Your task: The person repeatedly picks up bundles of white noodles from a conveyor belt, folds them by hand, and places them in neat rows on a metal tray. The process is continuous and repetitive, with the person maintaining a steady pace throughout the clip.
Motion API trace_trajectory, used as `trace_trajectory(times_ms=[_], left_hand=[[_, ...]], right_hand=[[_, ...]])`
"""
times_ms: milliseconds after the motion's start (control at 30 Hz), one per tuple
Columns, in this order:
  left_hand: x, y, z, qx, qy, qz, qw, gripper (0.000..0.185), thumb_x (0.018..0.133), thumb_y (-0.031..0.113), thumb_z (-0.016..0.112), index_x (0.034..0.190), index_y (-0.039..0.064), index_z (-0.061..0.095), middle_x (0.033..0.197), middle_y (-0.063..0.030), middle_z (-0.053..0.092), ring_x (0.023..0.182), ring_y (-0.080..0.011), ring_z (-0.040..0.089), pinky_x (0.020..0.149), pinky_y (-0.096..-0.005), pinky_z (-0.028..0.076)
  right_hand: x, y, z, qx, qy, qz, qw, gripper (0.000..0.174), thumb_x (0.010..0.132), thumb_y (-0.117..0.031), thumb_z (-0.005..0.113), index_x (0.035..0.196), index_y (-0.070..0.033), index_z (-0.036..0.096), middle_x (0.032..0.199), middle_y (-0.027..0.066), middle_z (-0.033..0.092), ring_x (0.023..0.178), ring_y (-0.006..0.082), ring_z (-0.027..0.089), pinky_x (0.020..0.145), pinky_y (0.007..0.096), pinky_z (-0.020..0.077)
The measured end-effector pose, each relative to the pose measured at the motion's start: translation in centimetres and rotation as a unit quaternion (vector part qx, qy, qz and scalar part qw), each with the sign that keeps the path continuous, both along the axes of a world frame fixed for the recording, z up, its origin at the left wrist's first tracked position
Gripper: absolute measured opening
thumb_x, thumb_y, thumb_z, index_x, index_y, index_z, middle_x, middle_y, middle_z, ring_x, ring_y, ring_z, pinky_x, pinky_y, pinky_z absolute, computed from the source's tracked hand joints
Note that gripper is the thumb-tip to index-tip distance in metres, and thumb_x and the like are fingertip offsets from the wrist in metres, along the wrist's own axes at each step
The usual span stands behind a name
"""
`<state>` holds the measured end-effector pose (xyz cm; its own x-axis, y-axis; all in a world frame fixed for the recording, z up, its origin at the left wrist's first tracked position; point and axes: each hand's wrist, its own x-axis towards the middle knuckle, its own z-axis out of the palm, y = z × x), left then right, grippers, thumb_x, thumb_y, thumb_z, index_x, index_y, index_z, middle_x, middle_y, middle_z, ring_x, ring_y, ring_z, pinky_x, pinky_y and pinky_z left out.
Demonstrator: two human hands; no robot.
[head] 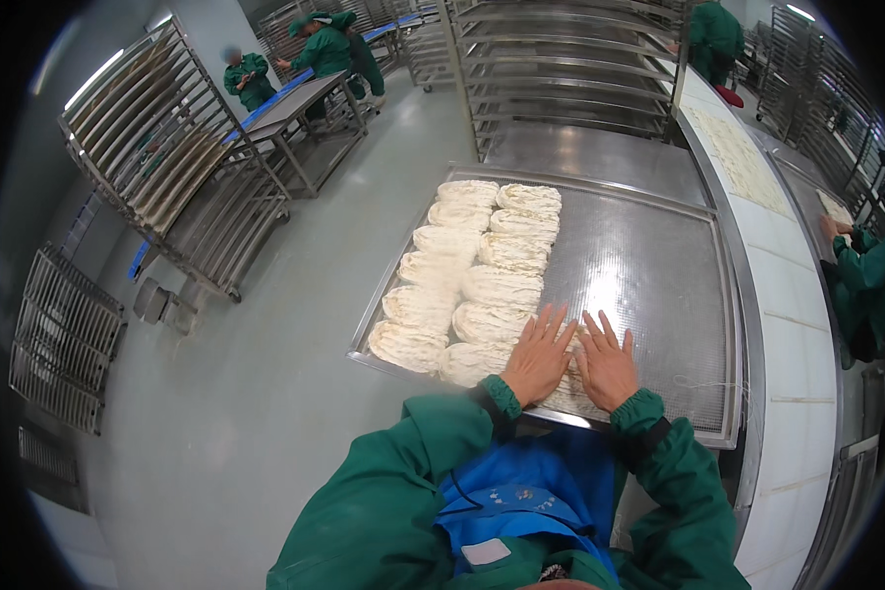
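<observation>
My left hand (538, 358) and my right hand (606, 361) lie flat, side by side, over a bundle of pale noodles (569, 387) at the near edge of a metal mesh tray (641, 295). The hands cover much of that bundle, and their fingers are extended. Left of them, two columns of folded noodle bundles (501, 287) fill that side of the tray. The bundle beside my left hand (476, 361) is partly hidden by it. A few loose strands (708, 383) trail over the tray's right rim.
A white conveyor belt (789, 332) runs along the right, carrying noodles (737, 158) farther up. A tall rack (568, 66) stands beyond the tray, another rack (169, 147) at left. A co-worker's hands (837, 227) are across the belt; other people (324, 55) work at the back.
</observation>
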<state>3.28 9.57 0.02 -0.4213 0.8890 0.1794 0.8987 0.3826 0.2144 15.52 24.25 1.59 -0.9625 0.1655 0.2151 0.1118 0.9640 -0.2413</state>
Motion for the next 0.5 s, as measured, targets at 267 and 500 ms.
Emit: trace_trajectory(times_ms=[267,500], left_hand=[[0.3,-0.6,-0.8,0.013,-0.007,0.002,1.0,0.065,0.107,0.029,0.05,0.165,0.004,0.031,0.17,-0.0222,0.03,0.158,-0.0446,0.023,0.127,-0.0566,0.022],[0.3,-0.4,-0.6,-0.003,-0.008,0.004,1.0,0.066,0.106,0.028,0.052,0.164,0.004,0.032,0.17,-0.0217,0.03,0.158,-0.044,0.023,0.128,-0.0566,0.021]], right_hand=[[-1.2,-0.2,-1.9,-0.008,-0.066,-0.003,0.998,0.042,0.106,-0.025,0.051,0.141,-0.001,0.055,0.17,0.0131,0.033,0.16,0.0348,0.023,0.12,0.073,0.0256],[-1.1,-0.3,-1.8,-0.01,-0.085,-0.008,0.996,0.043,0.106,-0.025,0.051,0.142,-0.001,0.054,0.17,0.0129,0.032,0.16,0.0359,0.024,0.12,0.0717,0.0266]])
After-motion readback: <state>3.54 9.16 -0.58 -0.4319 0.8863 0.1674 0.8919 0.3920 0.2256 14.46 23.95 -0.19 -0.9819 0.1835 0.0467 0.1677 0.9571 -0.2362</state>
